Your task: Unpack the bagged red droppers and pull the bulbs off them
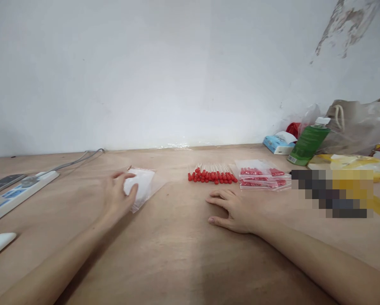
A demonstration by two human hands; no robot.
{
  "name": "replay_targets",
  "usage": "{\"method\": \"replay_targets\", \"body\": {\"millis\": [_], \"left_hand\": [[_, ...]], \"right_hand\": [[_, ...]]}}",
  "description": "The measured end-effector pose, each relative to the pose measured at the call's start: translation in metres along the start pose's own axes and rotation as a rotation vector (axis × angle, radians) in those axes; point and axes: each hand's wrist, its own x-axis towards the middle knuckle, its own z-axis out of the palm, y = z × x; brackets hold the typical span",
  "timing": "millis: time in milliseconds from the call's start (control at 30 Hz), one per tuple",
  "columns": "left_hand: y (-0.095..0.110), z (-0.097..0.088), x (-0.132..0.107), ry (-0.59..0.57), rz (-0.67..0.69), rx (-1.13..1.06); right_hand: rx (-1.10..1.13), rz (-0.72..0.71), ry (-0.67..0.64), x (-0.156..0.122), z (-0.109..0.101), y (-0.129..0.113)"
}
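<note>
At the left, a small stack of clear plastic zip bags (141, 186) lies on the table. My left hand (117, 195) reaches over its left edge, thumb and fingers apart, with no firm grip visible. Nearer the middle, my right hand (232, 210) rests on the wood with its fingers spread and nothing in them. Just beyond it lies a pile of pale sticks with red heads (212, 174), like large matches, the red ends towards me. Filled zip bags (259, 178) with more red-headed sticks overlap one another to the right of the pile.
A white power strip (24, 192) with a grey cable and a phone (7, 183) lie at the left. A green bottle (309, 142), a blue tissue pack (278, 143) and plastic bags (361, 125) stand at the back right. The wall (177, 76) closes the table's far edge.
</note>
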Motion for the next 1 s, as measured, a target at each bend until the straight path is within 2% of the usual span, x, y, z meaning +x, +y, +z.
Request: {"method": "replay_targets", "body": {"millis": [67,100,167,233,333,467,667,833,1000], "left_hand": [[0.033,0.013,0.007,-0.150,0.242,-0.082],[0.050,0.022,0.011,-0.255,0.310,-0.115],[0.082,0.047,0.018,-0.344,0.306,-0.198],[0.106,0.074,0.024,-0.411,0.245,-0.283],[0.126,0.107,0.032,-0.421,0.196,-0.286],[0.131,0.125,0.038,-0.416,0.185,-0.297],[0.124,0.129,0.039,-0.297,0.146,-0.356],[0.108,0.128,0.035,-0.155,0.023,-0.419],[0.095,0.135,0.023,-0.184,-0.071,-0.498]], "right_hand": [[0.005,-0.002,-0.001,0.000,0.000,0.000],[0.006,-0.003,0.000,0.000,0.000,0.000],[0.008,-0.007,0.004,0.000,0.000,0.000],[0.010,-0.006,0.003,0.000,0.000,0.000],[0.018,-0.005,-0.006,0.001,0.000,0.000],[0.034,-0.001,-0.025,0.001,-0.002,-0.001],[0.027,0.008,-0.027,0.001,-0.002,-0.002],[0.023,0.003,-0.022,0.001,-0.001,-0.001],[0.010,-0.006,-0.006,0.001,-0.001,0.000]]}}
